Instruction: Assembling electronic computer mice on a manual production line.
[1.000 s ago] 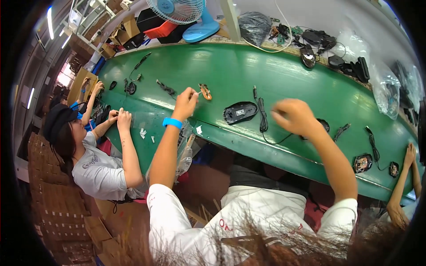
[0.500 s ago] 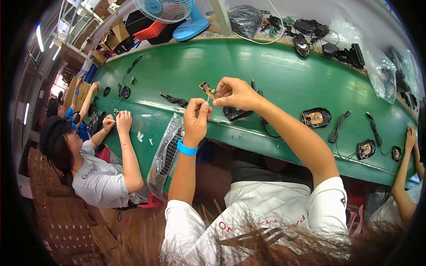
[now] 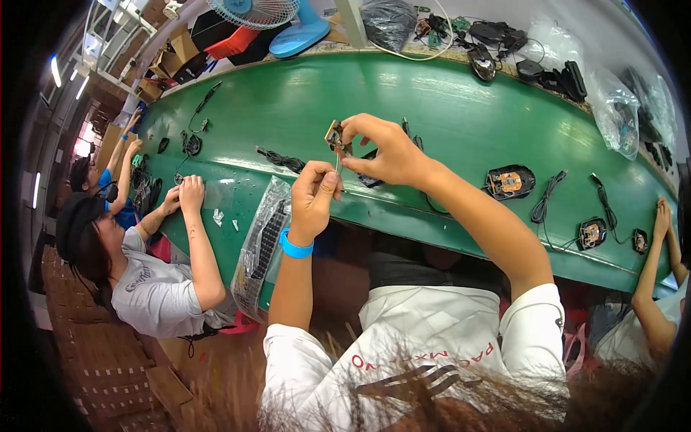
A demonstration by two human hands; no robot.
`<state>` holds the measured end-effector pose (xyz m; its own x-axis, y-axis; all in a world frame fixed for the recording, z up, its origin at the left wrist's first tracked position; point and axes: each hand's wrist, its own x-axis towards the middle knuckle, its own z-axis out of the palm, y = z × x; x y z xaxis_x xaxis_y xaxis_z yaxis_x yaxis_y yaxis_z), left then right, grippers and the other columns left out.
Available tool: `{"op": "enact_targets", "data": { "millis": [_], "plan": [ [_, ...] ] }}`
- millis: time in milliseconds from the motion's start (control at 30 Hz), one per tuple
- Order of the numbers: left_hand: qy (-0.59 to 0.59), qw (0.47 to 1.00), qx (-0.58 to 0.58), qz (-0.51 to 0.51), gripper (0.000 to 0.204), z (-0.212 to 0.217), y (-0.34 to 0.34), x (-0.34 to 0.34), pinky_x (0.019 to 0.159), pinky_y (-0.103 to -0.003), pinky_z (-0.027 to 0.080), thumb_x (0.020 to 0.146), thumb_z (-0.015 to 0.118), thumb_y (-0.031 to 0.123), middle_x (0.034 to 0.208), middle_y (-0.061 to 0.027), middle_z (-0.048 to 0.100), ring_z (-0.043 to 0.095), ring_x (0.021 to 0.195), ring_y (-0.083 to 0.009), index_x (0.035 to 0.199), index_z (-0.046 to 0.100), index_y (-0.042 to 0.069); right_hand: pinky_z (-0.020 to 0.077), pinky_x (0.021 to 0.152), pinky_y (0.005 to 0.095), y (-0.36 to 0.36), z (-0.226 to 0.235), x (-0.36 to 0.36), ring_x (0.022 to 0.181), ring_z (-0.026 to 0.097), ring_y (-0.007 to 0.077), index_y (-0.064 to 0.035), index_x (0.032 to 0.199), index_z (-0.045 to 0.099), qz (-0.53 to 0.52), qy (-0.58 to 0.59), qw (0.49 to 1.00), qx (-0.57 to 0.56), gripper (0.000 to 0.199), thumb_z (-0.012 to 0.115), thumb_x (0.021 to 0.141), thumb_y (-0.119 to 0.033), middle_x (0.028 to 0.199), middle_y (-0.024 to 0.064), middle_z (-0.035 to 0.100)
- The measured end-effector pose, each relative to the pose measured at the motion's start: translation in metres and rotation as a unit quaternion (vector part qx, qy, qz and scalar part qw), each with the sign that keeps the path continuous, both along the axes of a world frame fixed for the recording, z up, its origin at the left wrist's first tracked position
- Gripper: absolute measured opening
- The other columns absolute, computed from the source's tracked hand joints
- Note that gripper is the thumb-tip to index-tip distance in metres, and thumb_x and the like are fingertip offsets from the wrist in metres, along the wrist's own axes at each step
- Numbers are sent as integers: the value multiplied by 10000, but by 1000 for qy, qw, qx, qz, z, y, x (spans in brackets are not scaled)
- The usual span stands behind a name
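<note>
Much of the shell is hidden behind the right fingers, which pinch the board at their tips; left fingers, just beside, grip a thin piece, hard to make out.

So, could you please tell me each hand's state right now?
Left hand: closed on a thin pale piece.
Right hand: closed on a small circuit board.

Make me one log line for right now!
right hand: holds small circuit board | left hand: pinches thin piece | green bench: open computer mouse right of hands
</note>
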<state>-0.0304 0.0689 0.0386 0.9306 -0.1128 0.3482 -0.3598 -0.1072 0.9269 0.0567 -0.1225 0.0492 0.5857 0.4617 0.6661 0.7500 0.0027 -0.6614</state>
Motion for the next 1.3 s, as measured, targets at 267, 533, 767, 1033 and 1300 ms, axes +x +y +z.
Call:
{"op": "enact_targets", "data": {
  "millis": [267,533,767,1033,1300],
  "plan": [
    [7,1000,-22,-14,165,6,-14,-3,627,-246,453,1011,578,189,794,-31,587,538,701,-97,1020,554,25,531,809,353,-7,3,-17,1008,653,178,-51,1032,602,16,162,986,37,308,763,772,-89,1098,62,669],
    [-71,986,148,28,216,3,-22,-3,681,-254,494,925,676,70,866,-53,651,611,763,-105,1116,608,-4,530,766,374,-41,2,-13,923,635,265,-54,1006,594,-217,-149,962,-72,315,691,707,-30,1018,65,655],
    [7,973,210,95,114,-23,-3,1,620,-264,485,881,700,45,849,-46,672,606,704,-92,980,673,-6,500,787,375,-55,-22,-22,931,581,272,-66,996,583,-275,-209,909,-234,322,678,689,-75,999,80,622],
    [-106,925,332,152,70,-47,-9,17,569,-316,446,840,683,62,756,-87,618,566,610,-166,888,662,15,493,806,381,-50,-36,-29,951,573,272,-67,987,583,-253,-191,904,-286,310,682,695,-96,987,95,616],
    [-100,918,340,177,63,-52,-20,15,561,-345,449,811,697,77,719,-80,588,575,609,-210,815,646,40,496,796,375,-46,-42,-28,942,576,265,-68,971,592,-242,-175,906,-299,287,676,698,-94,976,85,622]
  ]
}}
